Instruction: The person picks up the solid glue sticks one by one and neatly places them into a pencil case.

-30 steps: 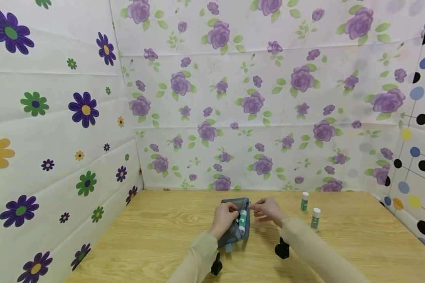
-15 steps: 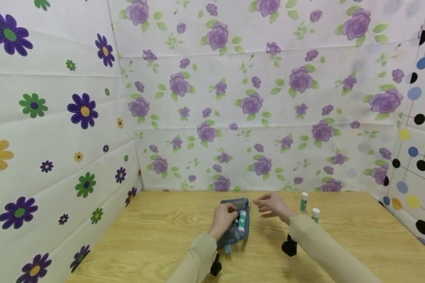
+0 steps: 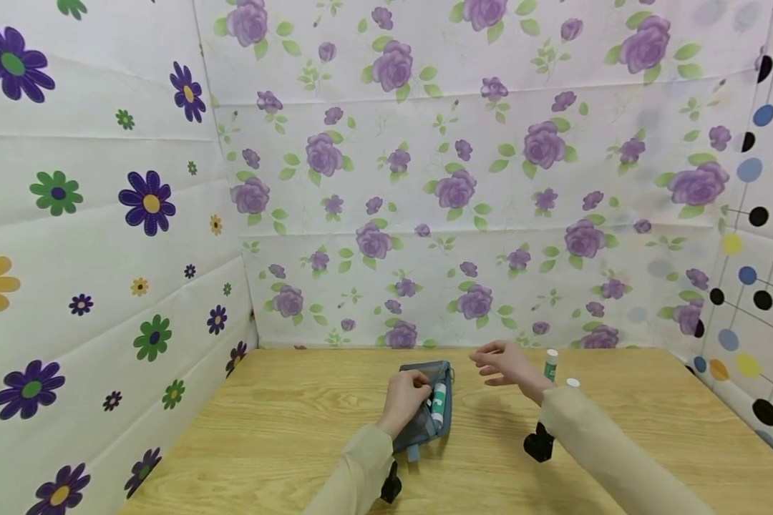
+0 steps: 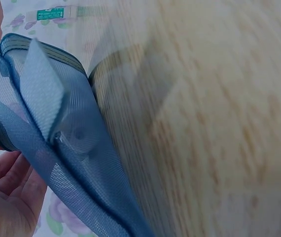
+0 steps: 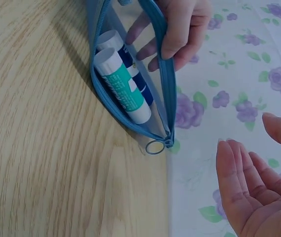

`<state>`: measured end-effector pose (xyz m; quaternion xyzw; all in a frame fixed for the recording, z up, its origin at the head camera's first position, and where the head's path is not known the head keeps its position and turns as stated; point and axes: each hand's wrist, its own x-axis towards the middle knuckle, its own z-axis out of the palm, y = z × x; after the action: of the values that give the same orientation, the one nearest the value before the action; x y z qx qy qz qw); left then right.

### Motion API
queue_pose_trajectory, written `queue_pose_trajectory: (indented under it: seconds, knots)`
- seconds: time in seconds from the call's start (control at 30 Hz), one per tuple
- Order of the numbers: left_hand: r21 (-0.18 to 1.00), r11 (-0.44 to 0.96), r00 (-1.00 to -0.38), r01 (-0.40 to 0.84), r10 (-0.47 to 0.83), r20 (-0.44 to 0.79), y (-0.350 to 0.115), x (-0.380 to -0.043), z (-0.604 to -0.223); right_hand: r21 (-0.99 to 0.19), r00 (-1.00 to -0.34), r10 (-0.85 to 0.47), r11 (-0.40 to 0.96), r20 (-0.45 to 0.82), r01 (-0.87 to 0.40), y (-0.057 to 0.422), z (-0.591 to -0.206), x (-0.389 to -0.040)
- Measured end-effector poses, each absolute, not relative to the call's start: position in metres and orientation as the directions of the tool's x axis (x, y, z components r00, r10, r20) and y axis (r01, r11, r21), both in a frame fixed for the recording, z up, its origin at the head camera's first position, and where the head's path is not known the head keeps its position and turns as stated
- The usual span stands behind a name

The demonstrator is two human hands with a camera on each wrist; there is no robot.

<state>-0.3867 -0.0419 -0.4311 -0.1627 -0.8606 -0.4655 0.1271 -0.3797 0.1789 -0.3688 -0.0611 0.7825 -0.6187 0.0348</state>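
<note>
My left hand (image 3: pixel 404 400) pinches the side of a blue mesh zip pouch (image 3: pixel 411 438) on the table. In the right wrist view, the left thumb (image 5: pixel 174 42) lies outside the zip edge and its fingers reach inside. The unzipped mouth shows a white-and-green glue stick (image 5: pixel 123 89) beside a dark blue one with a white cap (image 5: pixel 143 89). A ring pull (image 5: pixel 155 147) hangs at the zip's end. To the right of the pouch, my right hand (image 3: pixel 509 366) hovers with relaxed fingers, holding nothing. The left wrist view shows the pouch's end tab (image 4: pixel 44 91).
Two more glue sticks stand upright at the right: one (image 3: pixel 550 365) behind the right hand, the other (image 3: pixel 573 383) mostly hidden by the sleeve. A black wrist camera (image 3: pixel 539 443) hangs below the right wrist. Floral cloth walls (image 3: pixel 335 286) border the wooden table (image 3: pixel 283 429).
My right hand has moved away from the zip end of the pouch, rightward and slightly up, its sleeve now covering most of the nearer standing glue stick. The left hand keeps its grip.
</note>
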Motion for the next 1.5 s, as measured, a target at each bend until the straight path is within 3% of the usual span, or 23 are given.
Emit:
queue_pose_trajectory:
  seconds: [0.4, 0.77, 1.2, 1.5]
  knots:
    - [0.755, 0.522, -0.916, 0.396, 0.164, 0.366, -0.041, -0.386, -0.431, -0.972, -0.985, -0.168, 0.220, 0.047, -0.084, 0.192, -0.362, -0.381]
    - [0.759, 0.515, -0.915, 0.398, 0.167, 0.366, -0.041, -0.386, -0.430, -0.956, -0.955, -0.264, 0.218, 0.137, -0.197, 0.215, -0.351, -0.383]
    - [0.755, 0.521, -0.915, 0.398, 0.167, 0.367, -0.042, -0.387, -0.432, -0.923, -0.920, -0.259, 0.171, 0.295, -0.344, 0.241, -0.345, -0.378]
    - [0.755, 0.520, -0.914, 0.400, 0.162, 0.373, -0.042, -0.388, -0.433, -0.868, -0.895, -0.199, 0.233, 0.399, -0.439, 0.262, -0.339, -0.370]
